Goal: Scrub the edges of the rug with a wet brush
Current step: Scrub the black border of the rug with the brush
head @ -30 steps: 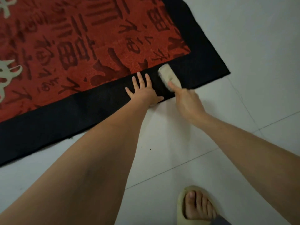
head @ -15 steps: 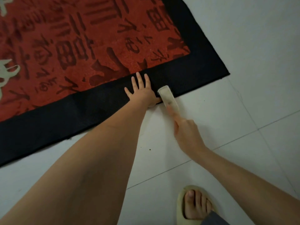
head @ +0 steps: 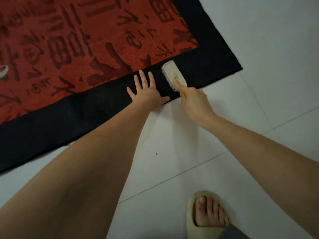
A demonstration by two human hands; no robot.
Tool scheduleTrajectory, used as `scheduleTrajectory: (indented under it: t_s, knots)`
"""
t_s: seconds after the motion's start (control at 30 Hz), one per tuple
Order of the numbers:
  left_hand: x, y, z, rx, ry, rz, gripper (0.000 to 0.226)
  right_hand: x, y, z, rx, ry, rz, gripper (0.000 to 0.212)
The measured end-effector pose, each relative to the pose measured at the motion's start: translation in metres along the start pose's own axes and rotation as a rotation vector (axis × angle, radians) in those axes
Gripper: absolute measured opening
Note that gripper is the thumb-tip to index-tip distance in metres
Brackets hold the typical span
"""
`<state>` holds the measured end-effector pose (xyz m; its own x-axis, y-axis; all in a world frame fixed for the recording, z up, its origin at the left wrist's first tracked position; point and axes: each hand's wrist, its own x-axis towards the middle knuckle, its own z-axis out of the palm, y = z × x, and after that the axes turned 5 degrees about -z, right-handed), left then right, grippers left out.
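left hand [head: 146, 91] spread flat on rug [head: 203, 49]; right hand [head: 193, 100] grips brush [head: 173, 73]

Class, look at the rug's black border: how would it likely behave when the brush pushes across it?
The black border lies thin and flat on the tiled floor, so it is probably floppy and light. It would likely slide or bunch on smooth tile, which may be why the left hand presses it flat beside the brush that the right hand grips.
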<state>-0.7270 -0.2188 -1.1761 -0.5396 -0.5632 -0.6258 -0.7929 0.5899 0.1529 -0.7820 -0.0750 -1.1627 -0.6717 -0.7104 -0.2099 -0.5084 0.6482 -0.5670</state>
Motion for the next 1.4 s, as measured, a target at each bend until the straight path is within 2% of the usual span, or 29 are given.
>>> scheduleTrajectory:
  t_s: [0.1, 0.17, 0.2, 0.33, 0.4, 0.47, 0.53, 0.63, 0.7, 0.77, 0.87, 0.97, 1.03, 1.13, 1.2, 1.3, 1.37, 1.4]
  knots:
    - [-0.003, -0.003, -0.003, 0.018, -0.020, -0.002, 0.110, -0.057, 0.008, 0.013, 0.012, -0.024, -0.038, 0.067]
    - [-0.003, -0.003, -0.004, 0.012, -0.022, 0.003, 0.111, -0.101, 0.016, 0.004, 0.052, -0.107, -0.021, 0.063]
    - [-0.004, -0.002, -0.004, 0.007, -0.019, 0.002, 0.111, -0.104, 0.023, -0.003, 0.072, -0.090, -0.004, 0.058]
    - [-0.003, -0.003, -0.009, 0.007, -0.055, 0.011, 0.114, -0.050, 0.024, -0.019, 0.125, 0.188, -0.023, 0.049]
    - [-0.001, -0.006, -0.015, 0.005, -0.040, 0.031, 0.115, -0.017, 0.013, -0.020, 0.164, 0.241, -0.050, 0.050]
    - [0.002, -0.005, -0.023, -0.031, 0.066, 0.059, 0.115, 0.015, 0.004, -0.021, 0.215, 0.224, -0.027, 0.053]
    - [0.008, -0.001, -0.030, -0.065, 0.165, 0.067, 0.125, 0.038, -0.008, -0.013, 0.210, 0.167, -0.008, 0.053]
    - [0.020, 0.005, -0.026, -0.059, 0.096, 0.060, 0.133, 0.047, -0.017, 0.021, 0.031, 0.009, -0.142, 0.052]
    - [0.025, 0.001, -0.016, -0.040, 0.066, 0.049, 0.143, 0.051, -0.004, 0.016, -0.101, -0.068, -0.181, 0.053]
    - [0.027, 0.001, -0.013, -0.015, 0.041, 0.047, 0.156, 0.070, 0.021, -0.014, -0.295, -0.062, -0.124, 0.052]
    - [0.027, 0.011, -0.022, -0.003, -0.014, -0.002, 0.159, 0.078, 0.018, -0.024, -0.263, 0.059, 0.037, 0.051]
    - [0.030, 0.016, -0.023, -0.002, -0.010, -0.022, 0.143, 0.057, -0.018, 0.017, -0.096, -0.032, -0.075, 0.060]
    - [0.030, 0.012, -0.021, 0.007, 0.000, -0.007, 0.150, 0.066, -0.003, 0.007, -0.212, -0.059, -0.146, 0.054]
    - [0.028, 0.012, -0.025, 0.023, -0.024, -0.014, 0.163, 0.098, 0.045, -0.052, -0.395, 0.096, 0.080, 0.049]
    - [0.026, 0.015, -0.028, 0.023, -0.050, -0.028, 0.164, 0.091, 0.039, -0.046, -0.404, 0.151, 0.157, 0.053]
    - [0.026, 0.017, -0.029, 0.022, -0.043, -0.044, 0.164, 0.066, -0.001, -0.003, -0.255, -0.015, -0.029, 0.052]
    - [0.026, 0.016, -0.031, 0.035, -0.049, -0.048, 0.162, 0.070, 0.011, -0.015, -0.338, -0.041, -0.150, 0.052]
    - [0.025, 0.016, -0.032, 0.046, -0.053, -0.046, 0.161, 0.080, 0.028, -0.036, -0.390, -0.020, -0.117, 0.052]
